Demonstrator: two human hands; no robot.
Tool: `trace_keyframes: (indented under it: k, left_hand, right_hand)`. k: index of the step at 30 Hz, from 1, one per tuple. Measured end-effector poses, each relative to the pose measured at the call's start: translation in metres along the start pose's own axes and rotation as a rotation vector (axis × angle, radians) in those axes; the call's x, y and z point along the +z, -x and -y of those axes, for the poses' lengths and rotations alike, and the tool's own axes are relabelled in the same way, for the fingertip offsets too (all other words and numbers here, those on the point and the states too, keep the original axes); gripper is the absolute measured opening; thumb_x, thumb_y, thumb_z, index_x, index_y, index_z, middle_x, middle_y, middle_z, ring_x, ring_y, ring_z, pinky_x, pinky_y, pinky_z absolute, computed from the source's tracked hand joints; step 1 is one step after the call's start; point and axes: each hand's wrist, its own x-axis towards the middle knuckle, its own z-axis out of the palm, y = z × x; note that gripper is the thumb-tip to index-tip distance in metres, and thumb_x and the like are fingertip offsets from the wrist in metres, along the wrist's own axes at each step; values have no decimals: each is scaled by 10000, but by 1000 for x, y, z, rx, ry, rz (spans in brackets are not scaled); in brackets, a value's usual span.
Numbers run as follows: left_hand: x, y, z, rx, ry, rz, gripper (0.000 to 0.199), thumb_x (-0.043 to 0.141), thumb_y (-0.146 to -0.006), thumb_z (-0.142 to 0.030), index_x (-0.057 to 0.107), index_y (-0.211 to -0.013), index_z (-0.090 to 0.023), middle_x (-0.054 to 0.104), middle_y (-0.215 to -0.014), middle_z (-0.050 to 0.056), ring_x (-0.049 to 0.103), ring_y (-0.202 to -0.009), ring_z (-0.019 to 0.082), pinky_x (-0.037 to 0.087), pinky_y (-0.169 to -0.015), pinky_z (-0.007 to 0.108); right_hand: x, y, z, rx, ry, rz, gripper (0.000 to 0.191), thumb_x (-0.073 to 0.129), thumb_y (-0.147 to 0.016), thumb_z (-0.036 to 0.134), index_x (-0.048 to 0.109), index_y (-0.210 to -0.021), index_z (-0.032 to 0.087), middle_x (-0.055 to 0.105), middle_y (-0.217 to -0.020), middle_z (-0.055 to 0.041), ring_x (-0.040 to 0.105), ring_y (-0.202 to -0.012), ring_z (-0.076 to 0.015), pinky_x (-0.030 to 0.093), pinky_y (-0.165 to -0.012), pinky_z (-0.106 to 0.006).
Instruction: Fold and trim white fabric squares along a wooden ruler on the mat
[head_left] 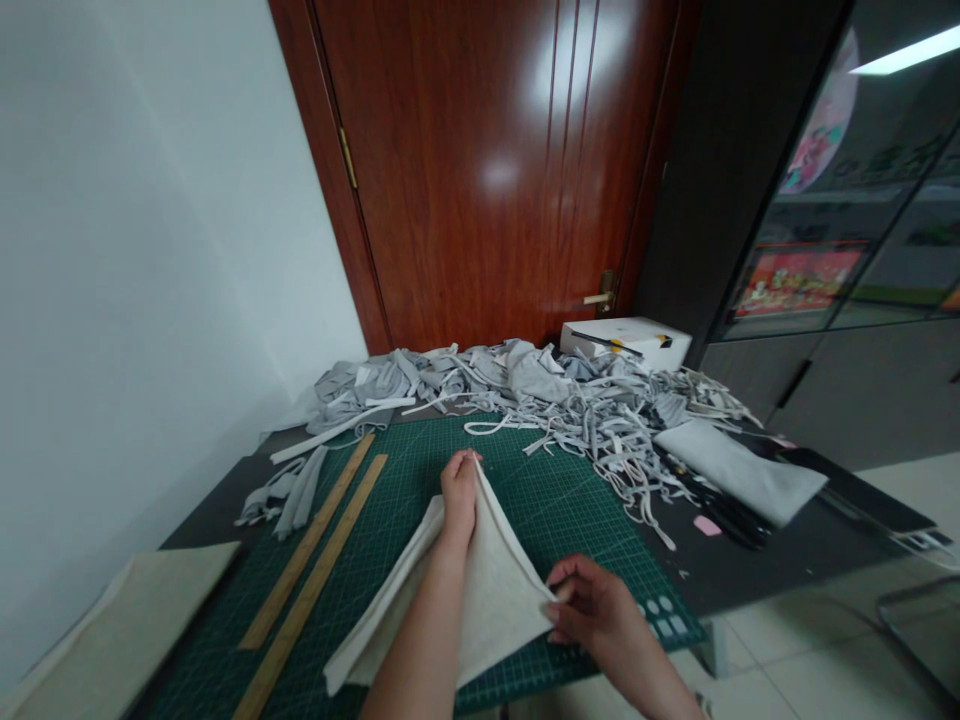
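A folded piece of cream cloth [499,590] is stretched between both hands over the green cutting mat [559,500]. My left hand [459,495] grips the cloth's far edge, which rises to a peak there; its fingers are closed. At the near right corner my right hand [589,605] pinches the cloth between thumb and fingers. The cloth's left part hangs down behind my left forearm, its lower edge near the mat. Two wooden rulers [322,590] lie side by side on the mat, left of the cloth.
Grey fabric scraps and strips [525,385] are heaped along the table's back. A white box [630,340] stands behind them. At right lie a grey pouch [739,470], black scissors-like tools [724,510] and a pink piece [706,525]. More cream cloth [127,620] lies front left.
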Motion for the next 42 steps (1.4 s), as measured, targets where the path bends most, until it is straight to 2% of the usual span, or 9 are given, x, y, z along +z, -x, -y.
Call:
trace_keyframes:
  k: [7,14,19,23,25,27,32,36,42]
  left_hand:
    - [-7,4,-18,-66,23,119,350,515,-717,-511,569,-758,-167,545,-513,-19,453,-414,119,328,-419,220]
    - [-4,11,-27,147,-118,120,318,555,-730,-501,578,-649,-193,554,-609,-15,512,-637,152,399,-624,245]
    - [7,24,-35,211,-168,268,367,495,-794,-512,602,-658,-188,582,-644,3,517,-662,163,403,-650,251]
    - [14,36,-44,230,-177,355,364,478,-822,-496,612,-697,-182,584,-654,5,511,-645,154,394,-619,239]
    - [17,44,-50,243,-181,395,354,466,-837,-479,611,-712,-181,583,-660,4,509,-644,149,394,-620,236]
    - [18,51,-56,248,-187,446,346,450,-853,-461,608,-728,-179,594,-675,6,519,-649,146,401,-625,232]
    - [13,64,-69,251,-268,595,336,430,-878,-436,628,-776,-185,621,-674,7,555,-613,139,404,-587,218]
    - [3,65,-80,322,-334,589,318,430,-885,-405,654,-802,-194,644,-679,15,590,-621,147,422,-599,223]
    - [0,67,-96,293,-261,591,337,443,-885,-380,651,-1080,-201,704,-899,52,641,-799,186,481,-744,264]
  right_hand:
    - [-6,3,8,126,33,1,435,797,-448,376,584,-767,172,566,-554,45,550,-517,-129,481,-566,-276]
    - [-10,8,-16,119,196,-41,267,680,-535,296,603,-764,183,540,-526,49,526,-471,-130,438,-477,-249]
    - [-15,12,-32,31,468,-44,175,626,-641,254,654,-800,186,617,-580,-1,581,-537,-159,426,-513,-248]
    - [-8,8,-18,-110,566,-142,541,724,-609,294,621,-1126,169,678,-1012,-115,624,-891,-262,480,-766,-351]
    - [2,0,-8,-211,456,-186,790,773,-569,318,492,-1294,181,589,-1226,-137,547,-1100,-292,448,-893,-391]
    - [15,-12,2,-302,289,-181,899,773,-576,298,376,-1375,191,550,-1281,-126,524,-1146,-272,434,-939,-400]
    - [39,-36,23,-414,81,-217,576,696,-637,210,539,-1192,194,616,-1198,-88,579,-1061,-243,432,-946,-379]
    - [40,-39,37,-411,59,-213,289,665,-695,255,650,-969,167,696,-935,-64,615,-864,-220,470,-809,-337]
    - [33,-33,62,-466,77,-243,274,630,-773,390,684,-920,165,671,-817,-45,562,-735,-171,442,-689,-276]
